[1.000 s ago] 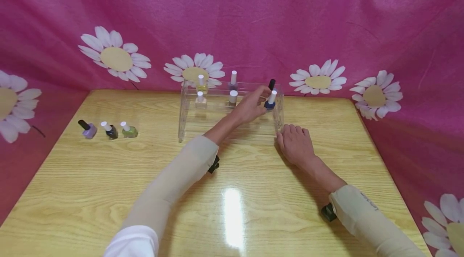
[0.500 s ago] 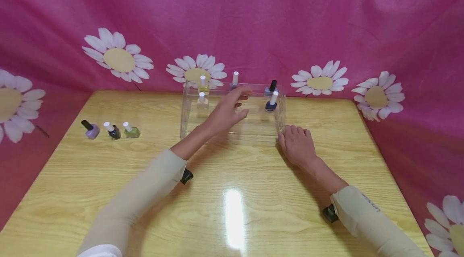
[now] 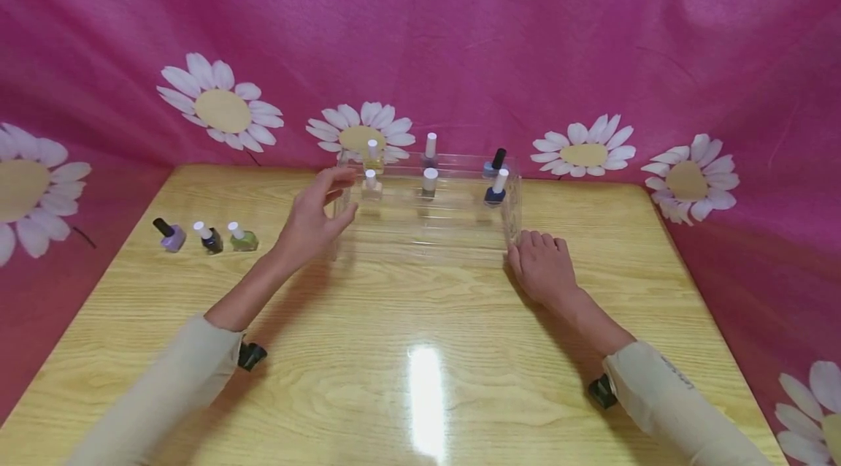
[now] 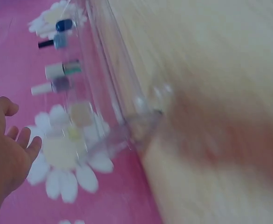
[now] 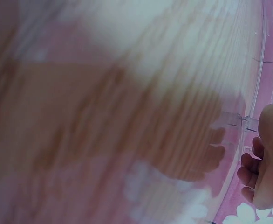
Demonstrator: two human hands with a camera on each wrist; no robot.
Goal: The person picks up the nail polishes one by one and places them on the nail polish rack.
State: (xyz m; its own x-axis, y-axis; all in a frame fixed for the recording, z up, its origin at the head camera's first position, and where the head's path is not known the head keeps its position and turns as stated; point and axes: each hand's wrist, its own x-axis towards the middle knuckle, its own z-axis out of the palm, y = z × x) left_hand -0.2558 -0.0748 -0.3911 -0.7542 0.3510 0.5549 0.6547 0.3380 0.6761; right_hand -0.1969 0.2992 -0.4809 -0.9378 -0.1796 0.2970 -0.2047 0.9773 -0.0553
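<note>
My left hand (image 3: 312, 221) is at the left end of a clear acrylic stepped rack (image 3: 420, 239), fingers apart and nothing between them. On the rack's upper two tiers stand nail polish bottles: yellow (image 3: 372, 163), pale pink (image 3: 371, 190), a white-capped lilac (image 4: 61, 84), a white-capped one with a green label (image 4: 72, 68), light blue with a black cap (image 3: 490, 169) and dark blue (image 3: 495, 196). My right hand (image 3: 544, 269) rests on the table at the rack's right front corner, fingers loosely curled, thumb side against the corner.
Three more nail polish bottles sit on the table to the left: lilac with a black cap (image 3: 174, 238), black (image 3: 212, 241) and green (image 3: 244, 240). A pink daisy-print cloth (image 3: 473, 50) hangs behind the wooden table (image 3: 512, 378) and at both sides.
My left hand has let go of the white-capped polish at the middle of the second tier and moved left along the rack to its left end. My right hand has stayed put.
</note>
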